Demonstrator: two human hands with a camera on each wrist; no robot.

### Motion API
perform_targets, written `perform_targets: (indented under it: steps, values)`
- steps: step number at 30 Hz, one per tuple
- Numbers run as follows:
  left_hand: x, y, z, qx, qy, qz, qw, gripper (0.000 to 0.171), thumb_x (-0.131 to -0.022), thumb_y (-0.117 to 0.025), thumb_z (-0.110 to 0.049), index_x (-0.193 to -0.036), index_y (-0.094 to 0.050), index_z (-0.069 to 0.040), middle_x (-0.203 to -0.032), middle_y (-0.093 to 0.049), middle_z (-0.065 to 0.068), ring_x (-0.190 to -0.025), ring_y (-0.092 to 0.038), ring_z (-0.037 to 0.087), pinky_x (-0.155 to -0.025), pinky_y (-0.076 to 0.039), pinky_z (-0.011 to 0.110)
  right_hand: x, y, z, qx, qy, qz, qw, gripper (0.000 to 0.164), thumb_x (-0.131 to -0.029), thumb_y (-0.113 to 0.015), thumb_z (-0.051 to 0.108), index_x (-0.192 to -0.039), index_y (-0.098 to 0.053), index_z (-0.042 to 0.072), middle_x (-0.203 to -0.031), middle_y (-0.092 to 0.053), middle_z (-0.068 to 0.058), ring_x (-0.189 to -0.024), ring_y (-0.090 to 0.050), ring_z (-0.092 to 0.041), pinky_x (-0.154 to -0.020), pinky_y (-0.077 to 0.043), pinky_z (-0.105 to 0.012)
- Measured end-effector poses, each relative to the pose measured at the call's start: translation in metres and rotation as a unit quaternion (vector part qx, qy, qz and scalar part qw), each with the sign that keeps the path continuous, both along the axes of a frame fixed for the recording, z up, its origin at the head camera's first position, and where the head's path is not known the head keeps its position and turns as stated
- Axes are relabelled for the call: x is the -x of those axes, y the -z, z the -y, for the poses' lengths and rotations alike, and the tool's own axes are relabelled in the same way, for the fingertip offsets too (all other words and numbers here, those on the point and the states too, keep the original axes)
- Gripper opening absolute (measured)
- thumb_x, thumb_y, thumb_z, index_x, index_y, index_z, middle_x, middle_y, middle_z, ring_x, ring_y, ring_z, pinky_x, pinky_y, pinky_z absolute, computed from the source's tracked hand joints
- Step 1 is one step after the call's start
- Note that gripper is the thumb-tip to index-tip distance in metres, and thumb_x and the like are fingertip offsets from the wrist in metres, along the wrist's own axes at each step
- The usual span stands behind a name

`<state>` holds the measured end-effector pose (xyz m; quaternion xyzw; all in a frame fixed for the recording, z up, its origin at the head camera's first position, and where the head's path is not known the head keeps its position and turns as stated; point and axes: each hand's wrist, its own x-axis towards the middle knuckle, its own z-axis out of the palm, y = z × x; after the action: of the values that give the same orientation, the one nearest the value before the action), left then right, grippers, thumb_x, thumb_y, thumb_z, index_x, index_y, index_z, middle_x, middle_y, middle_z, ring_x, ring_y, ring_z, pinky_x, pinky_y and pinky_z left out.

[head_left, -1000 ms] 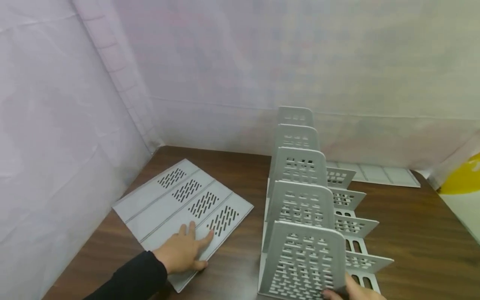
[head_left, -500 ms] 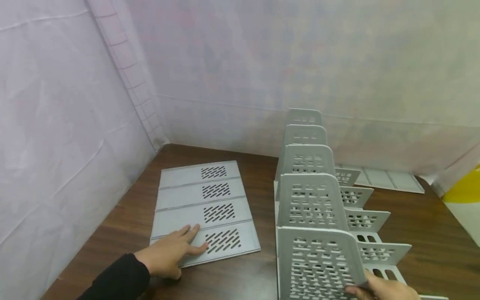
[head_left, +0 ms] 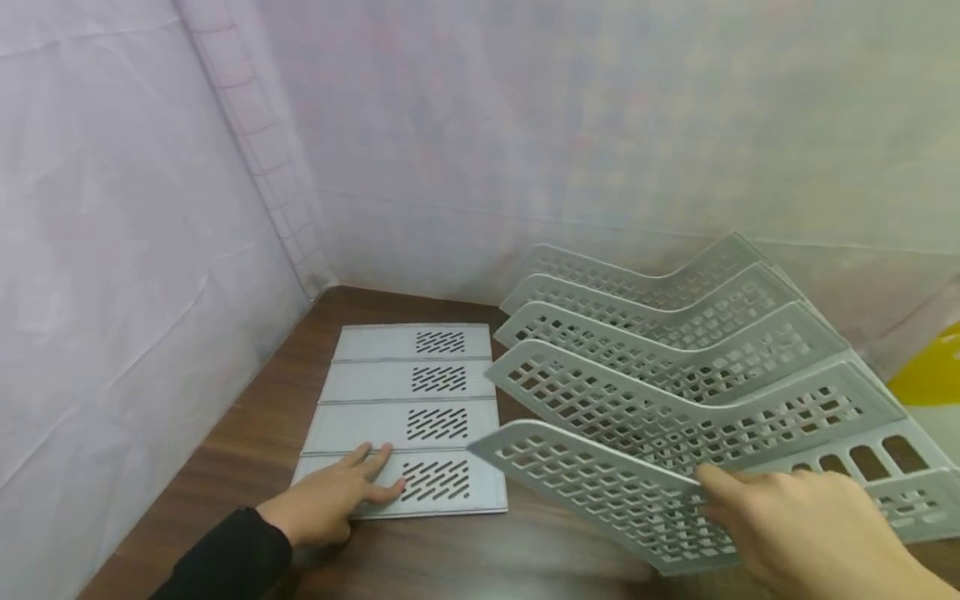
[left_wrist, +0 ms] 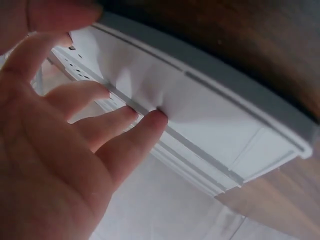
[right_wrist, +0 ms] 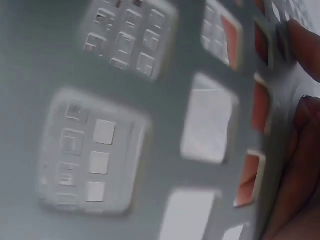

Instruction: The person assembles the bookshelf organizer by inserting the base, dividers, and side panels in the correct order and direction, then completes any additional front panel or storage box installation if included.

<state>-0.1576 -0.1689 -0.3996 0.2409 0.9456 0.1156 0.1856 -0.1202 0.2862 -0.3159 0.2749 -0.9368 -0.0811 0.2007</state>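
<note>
A grey perforated file rack (head_left: 705,412) with several upright dividers stands at the right in the head view, turned slantwise. My right hand (head_left: 813,521) grips the upper edge of its nearest divider, with finger parts visible through the holes in the right wrist view's divider (right_wrist: 167,130). To the left lies a flat light-grey panel (head_left: 360,425) of folded or jointed sections with slot patterns. My left hand (head_left: 326,500) rests on its near section, fingers spread. In the left wrist view, fingertips touch the panel's face (left_wrist: 215,120); the thumb is near its edge.
The brown wooden table (head_left: 247,433) bears both things. White cloth walls (head_left: 420,150) rise behind and at the left, close to the rack's back. A yellow object (head_left: 930,367) shows at the far right.
The rack has swung from pointing straight back to slantwise, its dividers now facing left, with the right hand still gripping it. The panel has turned square to the table under the left hand.
</note>
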Motion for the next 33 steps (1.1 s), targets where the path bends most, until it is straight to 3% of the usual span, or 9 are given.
perform_targets:
  steps: [3,6,9,13,16,22,26,33]
  values:
    - [-0.001,0.001,-0.002,0.005,-0.017,0.0,0.9998,0.086,-0.068,-0.068,0.017,-0.137,-0.05,-0.032,-0.156,-0.025,0.015,-0.143,-0.019,0.046,-0.052,-0.04,0.02,0.029,0.004,0.0,-0.002,-0.051,-0.032,0.998,0.033,-0.068,-0.075,0.025,-0.067,-0.042,0.03,-0.048,-0.019,0.021,-0.041,-0.013,0.001,-0.038,-0.011,-0.015]
    - [0.0,0.001,-0.004,0.0,-0.008,0.003,1.0,0.085,-0.069,-0.068,0.017,-0.137,-0.05,-0.031,-0.157,-0.024,0.015,-0.144,-0.017,0.046,-0.05,-0.039,0.019,0.037,0.006,0.001,-0.022,-0.061,-0.046,0.997,0.033,-0.06,-0.072,0.011,-0.065,-0.044,0.027,-0.048,-0.022,0.02,-0.042,-0.017,-0.002,-0.037,-0.015,-0.018]
    - [0.001,0.0,-0.005,0.007,0.004,-0.005,1.0,0.085,-0.069,-0.067,0.017,-0.137,-0.05,-0.031,-0.156,-0.026,0.016,-0.143,-0.019,0.046,-0.059,-0.043,0.02,0.041,0.011,0.005,-0.042,-0.076,-0.051,0.995,0.035,-0.053,-0.07,0.001,-0.067,-0.049,0.024,-0.047,-0.027,0.019,-0.042,-0.021,-0.002,-0.035,-0.02,-0.021]
    - [0.0,-0.001,-0.008,0.025,0.024,-0.025,0.9991,0.085,-0.068,-0.068,0.015,-0.137,-0.05,-0.032,-0.155,-0.028,0.016,-0.142,-0.023,0.046,-0.072,-0.049,0.03,0.042,0.02,0.02,-0.049,-0.127,-0.094,0.986,0.035,-0.044,-0.063,-0.003,-0.064,-0.046,0.02,-0.045,-0.035,0.014,-0.039,-0.027,-0.004,-0.035,-0.023,-0.024]
    - [-0.001,0.001,-0.012,0.033,0.037,-0.037,0.9981,0.085,-0.068,-0.07,0.012,-0.138,-0.049,-0.033,-0.155,-0.029,0.017,-0.141,-0.025,0.046,-0.078,-0.05,0.035,0.042,0.023,0.032,-0.053,-0.143,-0.114,0.982,0.033,-0.044,-0.061,-0.003,-0.061,-0.043,0.018,-0.044,-0.037,0.01,-0.037,-0.029,-0.008,-0.035,-0.022,-0.026]
    - [0.0,-0.001,-0.016,0.03,0.042,-0.035,0.9981,0.085,-0.069,-0.069,0.012,-0.139,-0.048,-0.032,-0.155,-0.027,0.017,-0.142,-0.024,0.045,-0.088,-0.048,0.042,0.043,0.02,0.033,-0.081,-0.137,-0.108,0.981,0.032,-0.05,-0.068,0.0,-0.058,-0.045,0.02,-0.042,-0.041,0.008,-0.035,-0.035,-0.01,-0.033,-0.025,-0.029]
    - [0.0,-0.005,-0.016,0.024,0.04,-0.024,0.9986,0.083,-0.07,-0.068,0.012,-0.138,-0.048,-0.032,-0.156,-0.027,0.015,-0.143,-0.022,0.044,-0.085,-0.049,0.037,0.043,0.018,0.027,-0.103,-0.135,-0.091,0.981,0.031,-0.052,-0.071,0.002,-0.058,-0.046,0.02,-0.043,-0.045,0.007,-0.036,-0.036,-0.009,-0.034,-0.028,-0.03]
    - [-0.001,-0.01,-0.015,0.001,0.015,0.02,0.9997,0.082,-0.071,-0.067,0.014,-0.137,-0.05,-0.033,-0.157,-0.024,0.011,-0.145,-0.016,0.042,-0.06,-0.041,0.02,0.042,0.016,0.026,-0.114,-0.134,-0.078,0.981,0.03,-0.054,-0.071,0.001,-0.059,-0.049,0.02,-0.044,-0.044,0.008,-0.037,-0.032,-0.007,-0.033,-0.027,-0.028]
